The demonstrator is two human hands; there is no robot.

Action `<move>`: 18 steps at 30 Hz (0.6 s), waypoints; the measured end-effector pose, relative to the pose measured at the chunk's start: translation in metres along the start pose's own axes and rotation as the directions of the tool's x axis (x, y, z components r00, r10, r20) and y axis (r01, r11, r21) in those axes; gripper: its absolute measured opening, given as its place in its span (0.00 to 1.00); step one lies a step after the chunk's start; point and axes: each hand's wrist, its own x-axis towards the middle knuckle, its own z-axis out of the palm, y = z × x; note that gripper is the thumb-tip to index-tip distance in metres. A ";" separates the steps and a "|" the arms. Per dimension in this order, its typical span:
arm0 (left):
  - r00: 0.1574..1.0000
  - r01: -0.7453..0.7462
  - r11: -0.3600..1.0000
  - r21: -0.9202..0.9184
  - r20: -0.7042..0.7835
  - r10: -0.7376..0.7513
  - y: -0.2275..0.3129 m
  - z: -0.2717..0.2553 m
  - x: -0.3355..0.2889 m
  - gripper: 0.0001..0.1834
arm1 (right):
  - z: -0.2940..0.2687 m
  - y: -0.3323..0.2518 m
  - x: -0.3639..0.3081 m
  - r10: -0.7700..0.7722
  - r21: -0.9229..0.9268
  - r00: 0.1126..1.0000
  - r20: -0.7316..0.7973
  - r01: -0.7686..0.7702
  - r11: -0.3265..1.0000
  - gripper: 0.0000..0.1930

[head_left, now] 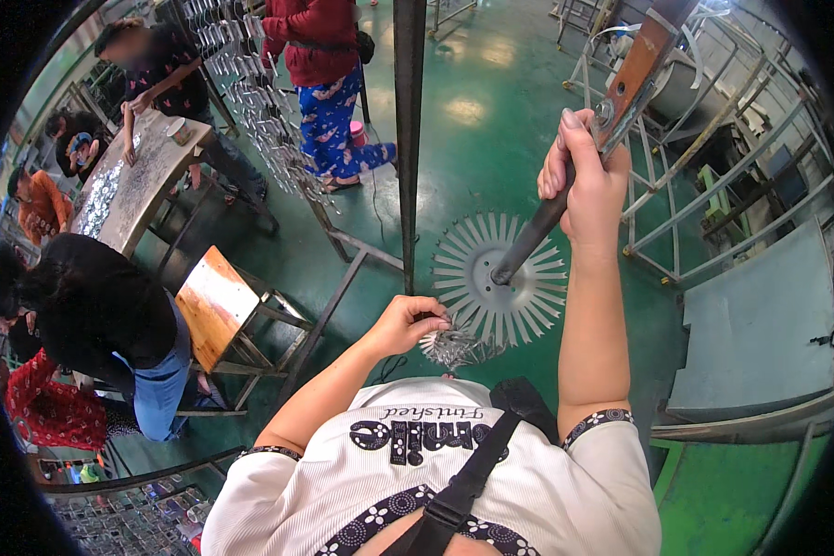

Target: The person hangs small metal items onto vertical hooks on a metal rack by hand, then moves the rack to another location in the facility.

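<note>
My right hand [586, 181] is raised and wrapped round a dark metal rod [539, 232], just below a brown bar with metal fittings [641, 69]. The rod slants down to the hub of a round grey metal disc [468, 283], whose rim is cut into many flat, notched fingers. My left hand [406, 326] is closed in a pinch beside the disc's near left edge. Under its fingertips hangs a bunch of thin shiny metal pieces [461, 348]. It overlaps the disc's lower edge, and I cannot tell whether the pieces hook onto it.
A dark upright post [410, 139] stands ahead, with a rack of hanging metal parts [250, 83] to its left. People work at a long table [181, 144] at the left, near a wooden chair [215, 301]. Metal frames [713, 157] and a grey panel [755, 324] stand at the right.
</note>
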 end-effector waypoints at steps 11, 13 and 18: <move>1.000 -0.005 0.977 0.215 -0.025 0.010 0.056 -0.027 -0.050 0.08 | 0.010 -0.025 -0.038 0.016 0.073 0.993 -0.116 -0.008 0.997 0.04; 0.973 -0.086 0.887 0.453 -0.152 0.172 0.079 -0.076 -0.061 0.09 | 0.000 -0.026 -0.047 0.032 0.101 0.992 -0.124 -0.019 0.995 0.04; 0.483 0.033 0.873 0.486 -0.773 0.412 0.183 -0.254 -0.123 0.13 | -0.011 -0.012 -0.059 -0.016 0.076 0.997 -0.070 0.022 0.997 0.07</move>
